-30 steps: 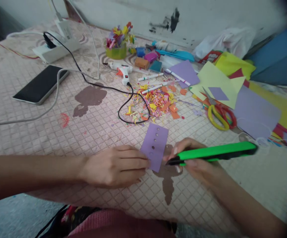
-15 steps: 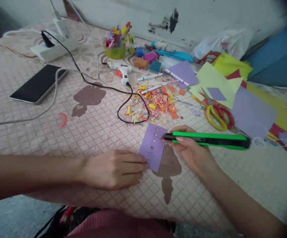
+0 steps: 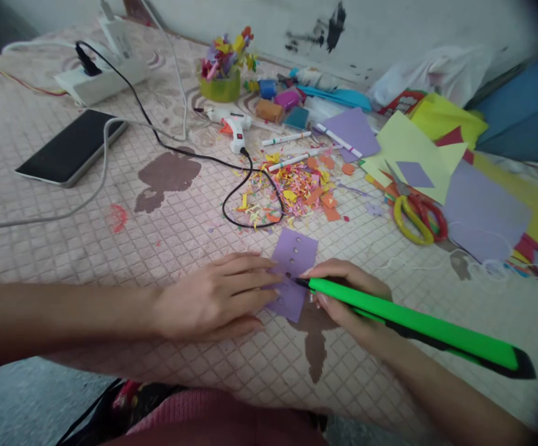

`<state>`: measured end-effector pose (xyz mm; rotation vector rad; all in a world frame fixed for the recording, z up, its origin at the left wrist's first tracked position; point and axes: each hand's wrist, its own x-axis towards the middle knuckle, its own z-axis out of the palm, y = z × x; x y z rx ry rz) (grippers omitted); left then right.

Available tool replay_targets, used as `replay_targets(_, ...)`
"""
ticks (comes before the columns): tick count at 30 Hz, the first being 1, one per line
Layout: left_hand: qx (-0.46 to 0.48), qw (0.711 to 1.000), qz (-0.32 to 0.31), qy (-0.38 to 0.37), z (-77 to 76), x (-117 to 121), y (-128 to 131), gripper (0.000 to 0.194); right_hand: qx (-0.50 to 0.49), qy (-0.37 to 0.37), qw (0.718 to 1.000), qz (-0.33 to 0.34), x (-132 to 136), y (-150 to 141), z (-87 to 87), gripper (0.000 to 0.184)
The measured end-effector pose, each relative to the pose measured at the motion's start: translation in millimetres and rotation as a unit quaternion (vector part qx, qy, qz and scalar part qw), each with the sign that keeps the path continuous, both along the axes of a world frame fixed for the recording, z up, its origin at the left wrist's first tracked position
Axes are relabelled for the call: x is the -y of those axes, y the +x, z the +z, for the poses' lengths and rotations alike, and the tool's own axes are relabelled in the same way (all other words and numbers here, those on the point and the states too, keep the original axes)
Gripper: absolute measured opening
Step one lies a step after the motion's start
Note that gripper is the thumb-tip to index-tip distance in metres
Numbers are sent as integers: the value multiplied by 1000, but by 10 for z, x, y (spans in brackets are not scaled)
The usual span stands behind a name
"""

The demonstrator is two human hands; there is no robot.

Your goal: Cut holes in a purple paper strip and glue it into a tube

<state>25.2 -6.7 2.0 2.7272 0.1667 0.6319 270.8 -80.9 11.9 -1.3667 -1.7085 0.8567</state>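
A small purple paper strip [image 3: 306, 243] with a row of round holes and circles lies on the quilted tablecloth. My left hand [image 3: 222, 297] rests on its left edge, fingers stretched out and pressing it down. In my right hand [image 3: 347, 297] is a green and black utility knife [image 3: 412, 319], closed in the fingers like a pen. The knife's dark tip touches or hovers just over the strip beside one of the circles; I cannot tell which. My left fingers cover part of the strip's lower left.
Beyond the strip lie paper scraps [image 3: 296, 192], a white glue gun [image 3: 237, 130] with a looping black cord, and markers [image 3: 291, 160]. Scissors [image 3: 412, 220] and coloured sheets [image 3: 486, 210] are at right. A phone [image 3: 71, 148] and power strip [image 3: 87, 83] lie at left.
The knife tip went up to the strip's upper right edge, then down to its middle circles. The knife's rear end swung lower. My left hand shifted slightly up along the strip, its fingers spreading.
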Motion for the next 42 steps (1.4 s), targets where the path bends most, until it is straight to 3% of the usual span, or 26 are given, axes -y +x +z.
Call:
replay_targets(5,-120,992,-21,-14,-29,9,14,58,12,13,1000,18,-8,-31,-54,26)
replay_targets(13,-144,989,-35,-20,-45,1,-1,59,26,5,998,50,-91,41,-72,22)
replay_targets(20,-137,989,-46,-25,-53,-10,-15,58,-12,3,1000,-9,-166,77,-10,14)
replay_targets(26,-147,987,-57,-30,-38,-12,-38,57,-21,-21,991,132,-169,155,-86,26)
replay_targets(36,-158,985,-60,-29,-36,-17,-29,55,36,-61,979,193,-339,179,-11,22)
replay_targets(42,-156,985,-60,-31,-42,-22,-26,53,5,-72,975,209,-371,197,-52,20)
